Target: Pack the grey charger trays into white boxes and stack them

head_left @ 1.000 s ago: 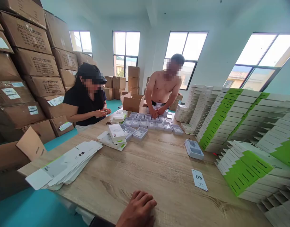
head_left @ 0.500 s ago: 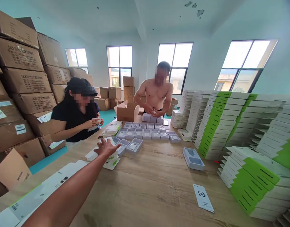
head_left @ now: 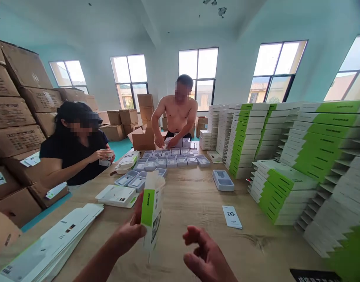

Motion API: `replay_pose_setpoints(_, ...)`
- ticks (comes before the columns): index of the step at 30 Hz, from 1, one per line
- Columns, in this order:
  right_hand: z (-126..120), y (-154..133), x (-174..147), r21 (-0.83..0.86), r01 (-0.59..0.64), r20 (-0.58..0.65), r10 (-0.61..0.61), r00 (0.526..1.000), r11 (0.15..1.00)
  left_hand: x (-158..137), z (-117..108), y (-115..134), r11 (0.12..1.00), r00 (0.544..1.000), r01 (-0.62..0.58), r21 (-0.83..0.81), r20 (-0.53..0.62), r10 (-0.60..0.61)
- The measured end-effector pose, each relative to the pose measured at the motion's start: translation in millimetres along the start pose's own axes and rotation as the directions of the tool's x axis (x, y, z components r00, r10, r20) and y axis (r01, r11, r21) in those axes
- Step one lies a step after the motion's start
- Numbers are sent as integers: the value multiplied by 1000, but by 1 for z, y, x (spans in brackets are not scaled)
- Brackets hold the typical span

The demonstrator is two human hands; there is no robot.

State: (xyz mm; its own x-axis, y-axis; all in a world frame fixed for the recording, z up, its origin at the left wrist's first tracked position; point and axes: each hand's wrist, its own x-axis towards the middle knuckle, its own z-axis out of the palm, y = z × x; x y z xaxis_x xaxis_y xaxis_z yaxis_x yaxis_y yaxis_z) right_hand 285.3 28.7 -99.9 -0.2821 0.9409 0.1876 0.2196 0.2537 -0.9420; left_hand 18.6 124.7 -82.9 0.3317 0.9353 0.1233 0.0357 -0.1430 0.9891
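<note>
My left hand (head_left: pixel 134 227) grips a white and green carton (head_left: pixel 152 211) upright above the table, its top flap standing open. To its right, my right hand (head_left: pixel 205 252) hovers with curled, parted fingers and nothing in it. Just beyond the carton lie flattened white boxes (head_left: pixel 116 195) and grey plastic trays (head_left: pixel 138 182) with items in their recesses. A larger pile of flat cartons (head_left: pixel 55 244) rests on the left of the table. One grey tray (head_left: pixel 223 181) and a white leaflet (head_left: pixel 232 217) lie on the right side.
Tall stacks of white and green boxes (head_left: pixel 285 192) line the table's right side. Across the table a co-worker (head_left: pixel 176 113) handles trays; another person (head_left: pixel 76 145) at the left holds a small box. Brown shipping cartons (head_left: pixel 13 117) are piled at far left. A black printed item (head_left: pixel 315 275) is at bottom right.
My left hand has picked up a carton from the flat boxes and brought it nearer, now opened out. My right hand has come into view. The view has swung to the right.
</note>
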Motion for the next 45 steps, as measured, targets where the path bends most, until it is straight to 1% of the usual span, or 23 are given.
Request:
replay_pose_setpoints(2, 8, -1, 10, 155, -12, -62, 22, 998, 988, -26, 28, -4, 999, 994, 38, -30, 100, -35)
replay_pose_setpoints(3, 11, -2, 13, 218, -7, -61, 21, 998, 976, -34, 38, -4, 998, 989, 60, -31, 134, -55)
replay_pose_setpoints(5, 16, -4, 16, 264, 3, -66, 15, 998, 964, -43, 53, 1, 997, 979, 75, -33, 192, -67)
replay_pose_setpoints(7, 22, -4, 12, 189, -20, -142, 48, 989, 982, -49, 61, 7, 1000, 984, 7, 9, 180, -8)
replay_pose_setpoints(10, 31, 3, -1, 34, -76, -374, 83, 924, 997, -57, 73, 6, 958, 986, -164, 234, 60, 155)
replay_pose_setpoints(11, 33, 7, -6, -22, -75, -425, 58, 903, 997, -60, 77, 4, 928, 979, -195, 319, 13, 201)
replay_pose_setpoints(12, 32, 11, -9, -92, -49, -442, 4, 897, 994, -61, 80, 0, 897, 970, -212, 388, -26, 241)
replay_pose_setpoints(13, 27, 16, -11, -182, -8, -413, -69, 908, 983, -62, 83, -3, 872, 962, -217, 438, -54, 267)
replay_pose_setpoints(15, 6, 28, -11, -418, 53, -258, -175, 950, 907, -60, 84, -8, 845, 955, -193, 499, -103, 279)
replay_pose_setpoints(16, -11, 35, -9, -529, 51, -187, -175, 967, 847, -59, 83, -10, 836, 955, -176, 520, -115, 272)
replay_pose_setpoints(17, -32, 41, -6, -628, 18, -145, -139, 980, 778, -57, 81, -11, 828, 959, -158, 539, -116, 258)
replay_pose_setpoints(18, -55, 48, -3, -685, -49, -164, -88, 983, 727, -55, 78, -11, 821, 963, -140, 553, -116, 242)
replay_pose_setpoints(20, -104, 60, 2, -718, -166, -233, -8, 973, 676, -52, 72, -12, 820, 965, -127, 558, -122, 233)
replay_pose_setpoints(23, -162, 74, 5, -727, -218, -208, 93, 974, 652, -51, 68, -17, 853, 962, -117, 509, -155, 224)
replay_pose_setpoints(25, -183, 79, 5, -730, -211, -148, 152, 977, 650, -51, 68, -21, 878, 963, -86, 471, -187, 195)
replay_pose_setpoints(27, -193, 82, 3, -731, -204, -96, 197, 976, 651, -51, 68, -23, 892, 965, -62, 448, -200, 167)
replay_pose_setpoints(29, -198, 83, 2, -732, -197, -61, 225, 972, 652, -52, 67, -23, 894, 969, -46, 446, -196, 148)
replay_pose_setpoints(32, -201, 84, 1, -727, -187, -48, 223, 974, 660, -53, 65, -21, 889, 970, -31, 457, -202, 138)
replay_pose_setpoints(34, -201, 84, 0, -719, -195, -80, 199, 977, 667, -53, 64, -21, 882, 968, -20, 470, -212, 134)
replay_pose_setpoints(36, -198, 85, 1, -709, -215, -146, 158, 977, 672, -50, 64, -22, 871, 968, -20, 491, -209, 140)
replay_pose_setpoints(40, -190, 86, 4, -680, -234, -272, 57, 961, 694, -40, 68, -26, 848, 960, -80, 524, -189, 207)
replay_pose_setpoints(42, -185, 88, 5, -666, -225, -284, 37, 958, 711, -37, 72, -25, 834, 959, -103, 542, -169, 228)
replay_pose_setpoints(45, -177, 91, 4, -645, -215, -271, 43, 962, 734, -37, 76, -23, 821, 971, -115, 559, -110, 211)
